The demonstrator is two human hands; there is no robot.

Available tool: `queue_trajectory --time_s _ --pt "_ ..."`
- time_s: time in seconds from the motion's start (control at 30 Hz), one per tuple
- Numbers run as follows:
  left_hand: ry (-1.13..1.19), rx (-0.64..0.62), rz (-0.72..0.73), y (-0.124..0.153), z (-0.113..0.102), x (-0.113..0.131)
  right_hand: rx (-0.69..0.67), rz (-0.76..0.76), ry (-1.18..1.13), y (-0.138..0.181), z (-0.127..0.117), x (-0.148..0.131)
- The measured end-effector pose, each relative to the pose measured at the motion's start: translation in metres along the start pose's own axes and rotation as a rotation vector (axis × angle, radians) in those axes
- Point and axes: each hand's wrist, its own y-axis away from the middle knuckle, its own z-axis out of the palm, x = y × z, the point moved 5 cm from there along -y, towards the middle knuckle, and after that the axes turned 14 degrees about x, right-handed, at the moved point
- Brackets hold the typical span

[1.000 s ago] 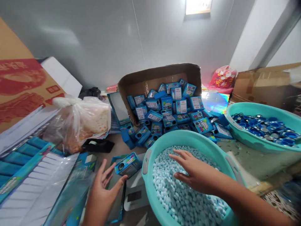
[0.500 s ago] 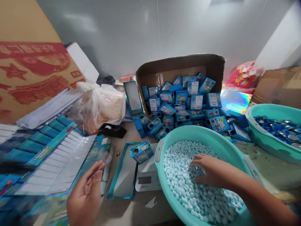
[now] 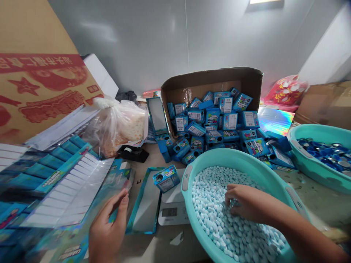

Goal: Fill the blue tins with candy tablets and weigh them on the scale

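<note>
Your right hand (image 3: 245, 204) cupped, grasping pale blue tablets (image 3: 219, 226) in teal basin (image 3: 208, 159) at tabletop's front edge, left hand (image 3: 108, 228) unclenched, fingers on flat pkg sheet (image 3: 79, 204) at front-left corner.

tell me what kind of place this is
Probably a small hand-packing workshop for candy or tablets: a teal basin heaped with pale blue tablets, a carton spilling small blue boxes, and a digital scale on the table.

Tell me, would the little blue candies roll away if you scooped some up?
Probably. The candies look small, rounded and smooth, heaped loose in the tub, so some would likely slip between the fingers of the right hand. They seem light singly.
</note>
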Motion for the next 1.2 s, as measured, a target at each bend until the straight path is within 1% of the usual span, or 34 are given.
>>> queue_trajectory --time_s 0.1,0.33,0.43,0.5,0.6,0.8,0.93,1.0,1.07,1.13,1.2 --pt "-0.02 0.016 -0.007 -0.001 0.0 -0.001 0.0 -0.013 -0.005 0.0 0.001 0.0" --pt "-0.03 -0.038 -0.023 0.0 0.01 -0.008 0.02 -0.027 -0.016 0.001 0.004 0.003" --pt "-0.051 -0.055 -0.007 0.001 0.013 -0.01 0.045 -0.033 -0.001 0.001 0.004 0.003" --pt "-0.057 -0.064 0.009 0.001 0.013 -0.011 0.038 -0.009 0.012 0.0 0.004 0.004" --pt "-0.066 -0.062 0.017 0.0 0.012 -0.015 0.014 0.038 0.038 0.0 0.003 0.004" --pt "-0.103 -0.029 0.027 0.002 0.005 -0.02 0.03 0.07 0.137 0.003 0.001 0.003" --pt "-0.116 0.015 0.105 0.006 -0.001 -0.022 -0.014 0.14 0.185 0.003 0.004 0.003" --pt "-0.124 0.026 0.151 0.008 -0.003 -0.026 -0.031 0.151 0.207 0.003 0.007 0.003" --pt "-0.127 0.03 0.176 0.008 -0.006 -0.03 -0.024 0.137 0.221 0.003 0.009 0.003" --pt "-0.099 0.052 0.227 0.009 -0.009 -0.028 0.01 0.102 0.214 0.002 0.01 0.003" --pt "-0.043 0.123 0.283 0.011 -0.012 -0.02 0.034 0.06 0.192 0.002 0.01 0.002"
